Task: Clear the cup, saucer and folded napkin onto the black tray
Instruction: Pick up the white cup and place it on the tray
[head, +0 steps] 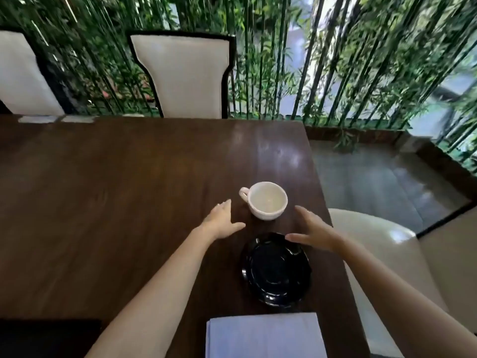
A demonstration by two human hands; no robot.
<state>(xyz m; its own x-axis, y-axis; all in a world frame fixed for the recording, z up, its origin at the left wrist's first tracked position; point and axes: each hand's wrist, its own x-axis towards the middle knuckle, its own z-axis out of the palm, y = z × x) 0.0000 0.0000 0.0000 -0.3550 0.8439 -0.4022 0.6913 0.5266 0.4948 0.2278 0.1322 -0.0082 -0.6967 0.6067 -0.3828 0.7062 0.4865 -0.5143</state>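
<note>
Cup [267,200] white, empty, upright, handle left.

I am seeing a dark wooden surface [116,189] spreading beyond and left of the fingers. Two white chairs with black frames [184,76] [23,73] are standing past its far edge, bamboo [322,60] is rising behind them, and a cream seat [382,257] is sitting right of the fingers.
</note>
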